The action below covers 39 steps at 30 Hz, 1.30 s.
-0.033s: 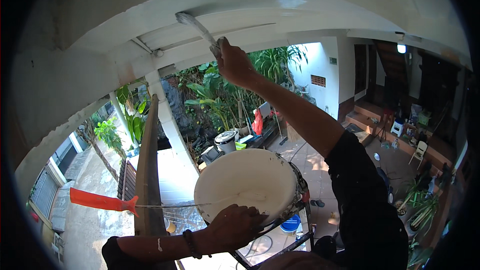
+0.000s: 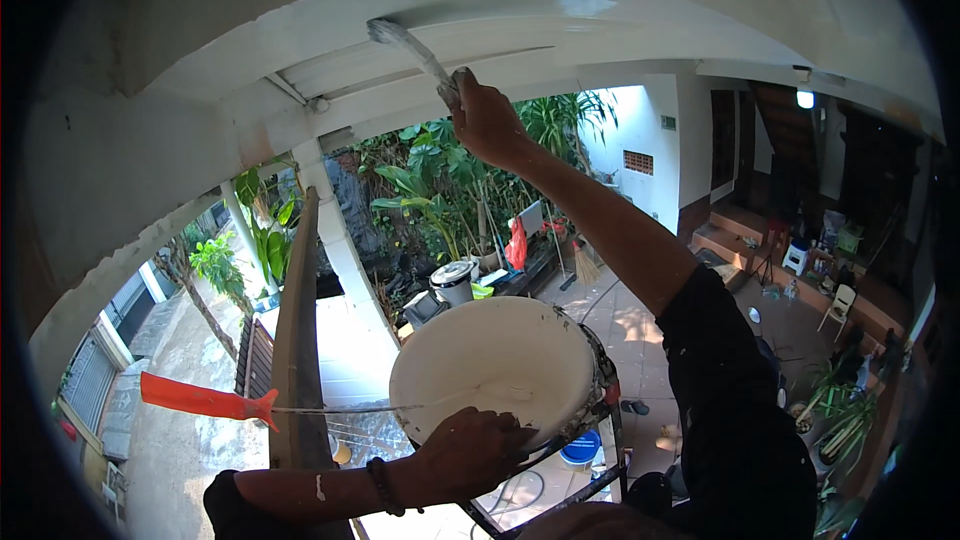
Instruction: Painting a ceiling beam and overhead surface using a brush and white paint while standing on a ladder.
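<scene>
Right hand point(image 2: 490, 122) and brush point(image 2: 412, 48) shifted slightly rightward, apparently along pale overhead surface point(image 2: 480, 32).

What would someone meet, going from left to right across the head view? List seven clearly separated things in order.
Orange handle, wooden beam, paintbrush, right hand, blue pail, white stool, cream chair.
</scene>
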Each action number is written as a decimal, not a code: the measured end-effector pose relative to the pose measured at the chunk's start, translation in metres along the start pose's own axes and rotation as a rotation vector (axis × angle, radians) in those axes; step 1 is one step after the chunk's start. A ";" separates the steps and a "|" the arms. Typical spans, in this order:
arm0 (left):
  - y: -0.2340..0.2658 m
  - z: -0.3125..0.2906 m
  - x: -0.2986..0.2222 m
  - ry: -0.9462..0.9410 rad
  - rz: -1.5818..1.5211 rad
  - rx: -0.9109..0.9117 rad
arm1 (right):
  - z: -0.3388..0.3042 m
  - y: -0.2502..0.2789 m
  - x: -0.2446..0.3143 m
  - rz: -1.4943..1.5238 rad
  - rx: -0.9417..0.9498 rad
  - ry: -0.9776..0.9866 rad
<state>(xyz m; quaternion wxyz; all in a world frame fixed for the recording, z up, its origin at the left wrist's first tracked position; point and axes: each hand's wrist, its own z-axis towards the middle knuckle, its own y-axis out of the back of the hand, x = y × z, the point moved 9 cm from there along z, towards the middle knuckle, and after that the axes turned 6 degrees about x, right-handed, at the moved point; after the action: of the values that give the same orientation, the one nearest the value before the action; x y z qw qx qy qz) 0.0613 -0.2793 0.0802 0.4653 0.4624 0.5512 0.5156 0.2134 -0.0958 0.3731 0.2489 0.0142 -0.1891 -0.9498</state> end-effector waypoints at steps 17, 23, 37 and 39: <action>0.014 -0.001 -0.008 0.037 0.014 -0.069 | -0.142 0.158 -0.060 -0.210 0.265 -0.132; 0.013 0.001 -0.010 0.038 0.049 -0.086 | -0.158 0.134 -0.001 -0.379 0.571 -0.127; 0.007 -0.003 -0.003 0.083 -0.035 -0.095 | 0.005 -0.043 0.045 0.021 0.302 -0.165; 0.006 -0.003 -0.004 0.079 -0.012 -0.064 | 0.023 -0.037 0.033 0.078 0.223 -0.178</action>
<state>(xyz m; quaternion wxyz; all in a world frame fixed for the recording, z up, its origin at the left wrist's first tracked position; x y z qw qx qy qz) 0.0594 -0.2832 0.0864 0.4610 0.4231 0.5551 0.5480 0.1640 -0.0737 0.3829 0.2648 -0.0497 -0.3152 -0.9100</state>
